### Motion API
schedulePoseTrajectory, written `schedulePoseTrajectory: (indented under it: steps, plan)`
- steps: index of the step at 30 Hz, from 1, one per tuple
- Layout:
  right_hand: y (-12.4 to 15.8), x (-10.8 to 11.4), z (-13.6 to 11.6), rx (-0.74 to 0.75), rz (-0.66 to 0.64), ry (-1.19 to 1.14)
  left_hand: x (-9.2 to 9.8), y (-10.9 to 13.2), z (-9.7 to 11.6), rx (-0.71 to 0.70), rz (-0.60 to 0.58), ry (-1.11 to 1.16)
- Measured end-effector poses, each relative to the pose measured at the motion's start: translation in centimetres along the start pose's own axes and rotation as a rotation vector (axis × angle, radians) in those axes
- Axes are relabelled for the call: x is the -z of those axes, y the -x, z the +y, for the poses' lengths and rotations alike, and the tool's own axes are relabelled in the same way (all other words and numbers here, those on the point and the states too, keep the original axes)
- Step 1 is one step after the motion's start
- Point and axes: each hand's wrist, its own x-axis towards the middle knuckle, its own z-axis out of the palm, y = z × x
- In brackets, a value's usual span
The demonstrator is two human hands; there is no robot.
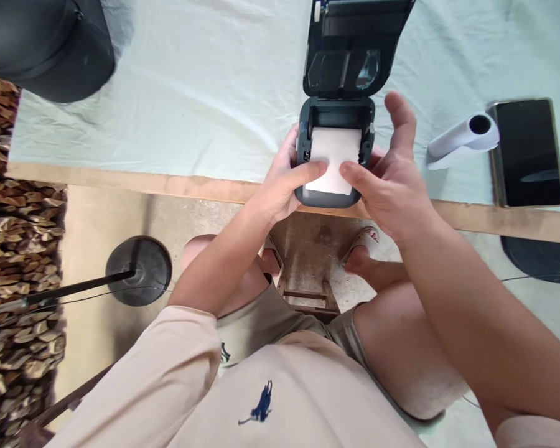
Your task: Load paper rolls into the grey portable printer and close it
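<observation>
A small dark grey printer (329, 198) sits at the table's front edge with its lid (354, 50) swung open away from me. White paper (335, 149) lies in its open bay and runs toward the near end. My left hand (292, 177) is wrapped around the printer's left side, its thumb pressed on the paper. On the other side, my right hand (394, 177) grips the body with its thumb on the paper too, while its index finger points up, off the printer. My other fingers are partly hidden by the printer.
To the right, a white paper roll (462, 137) with a dark core stands beside a phone (527, 152). A large black cylindrical object (46, 50) occupies the table's far left. Below the wooden table edge (135, 183) are a black round stand base (140, 270) and stacked firewood (23, 280).
</observation>
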Motion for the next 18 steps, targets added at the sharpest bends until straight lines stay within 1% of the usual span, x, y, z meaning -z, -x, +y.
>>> schedulePoseTrajectory:
  steps: [4, 5, 7, 9, 12, 14, 16, 18]
  plan:
    - [0.1, -0.2, -0.8, -0.058, 0.007, -0.089, -0.2, 0.0, 0.0, -0.004, 0.021, -0.072]
    - [-0.1, 0.0, -1.0, -0.043, 0.025, -0.093, -0.2, 0.1, 0.1, 0.006, 0.013, -0.085]
    - [-0.7, 0.4, -1.3, 0.034, 0.076, -0.108, -0.2, 0.1, 0.2, 0.023, -0.008, -0.105]
    - [-1.4, 0.7, -1.7, 0.094, 0.13, -0.172, -0.1, 0.1, 0.3, 0.034, -0.028, -0.114]
    - [-2.1, 0.7, -2.4, 0.086, 0.2, -0.279, 0.1, 0.0, 0.2, 0.044, -0.046, -0.111]
    - [-2.1, 0.3, -2.8, 0.094, 0.208, -0.265, 0.3, -0.1, 0.1, 0.028, -0.061, -0.117]
    - [-2.0, -0.1, -2.9, 0.15, 0.2, -0.232, 0.5, -0.2, -0.2, 0.005, -0.083, -0.14]
    - [-1.9, -0.3, -2.8, 0.189, 0.208, -0.243, 0.6, -0.2, -0.5, -0.015, -0.089, -0.21]
